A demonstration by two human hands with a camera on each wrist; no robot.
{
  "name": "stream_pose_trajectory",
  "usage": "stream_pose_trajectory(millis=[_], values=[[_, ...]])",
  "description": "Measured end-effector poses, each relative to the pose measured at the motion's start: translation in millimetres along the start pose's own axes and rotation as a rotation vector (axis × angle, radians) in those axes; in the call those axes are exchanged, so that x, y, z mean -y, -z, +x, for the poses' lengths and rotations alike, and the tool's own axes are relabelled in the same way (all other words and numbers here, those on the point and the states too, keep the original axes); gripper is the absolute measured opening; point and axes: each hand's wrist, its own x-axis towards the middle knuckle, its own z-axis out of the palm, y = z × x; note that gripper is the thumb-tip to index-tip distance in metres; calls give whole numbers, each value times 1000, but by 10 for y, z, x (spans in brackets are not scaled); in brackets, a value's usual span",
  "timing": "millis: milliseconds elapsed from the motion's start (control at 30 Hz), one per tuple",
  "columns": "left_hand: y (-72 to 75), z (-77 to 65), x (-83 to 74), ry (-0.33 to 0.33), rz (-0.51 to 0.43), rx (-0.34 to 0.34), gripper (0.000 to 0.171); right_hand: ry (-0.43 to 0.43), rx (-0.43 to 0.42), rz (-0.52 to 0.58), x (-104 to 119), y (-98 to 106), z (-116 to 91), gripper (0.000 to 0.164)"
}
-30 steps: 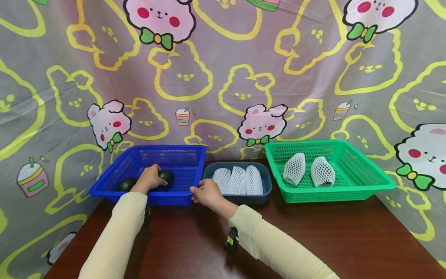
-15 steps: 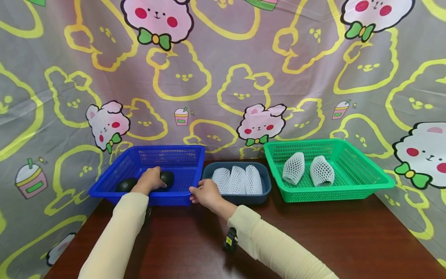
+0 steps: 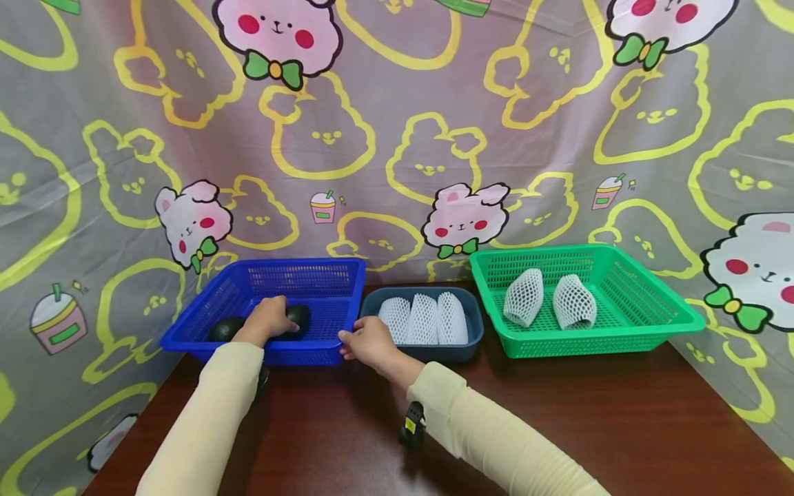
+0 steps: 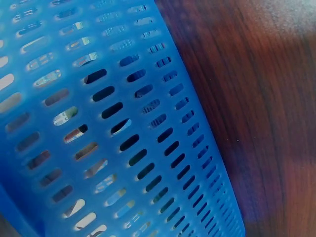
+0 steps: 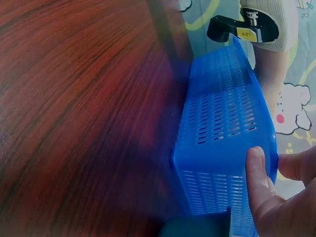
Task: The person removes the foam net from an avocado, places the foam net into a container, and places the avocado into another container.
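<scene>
Jutting rightward from the left hand's [image 3: 267, 321] grip is a dark avocado [image 3: 300, 317].

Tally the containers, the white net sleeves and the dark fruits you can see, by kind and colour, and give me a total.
Blue basket: 1
Green basket: 1
Dark blue-grey tray: 1
White net sleeves: 5
Dark fruits, both partly hidden: 2
Total: 10

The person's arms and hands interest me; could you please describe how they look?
The sleeves are long and pale cream, ending in cuffs. The left hand and right hand are bare, without gloves. A small black device with a yellow label sits by each cuff.
</scene>
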Motion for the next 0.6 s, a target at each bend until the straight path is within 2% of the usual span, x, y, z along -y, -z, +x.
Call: stream_pose_trajectory(millis=[200, 600], values=[[8, 0, 1, 3, 0, 10, 62, 7, 13, -11, 20, 47, 9, 29], [59, -8, -13, 10, -39, 5, 68, 69, 25, -136, 157, 300, -25, 37]])
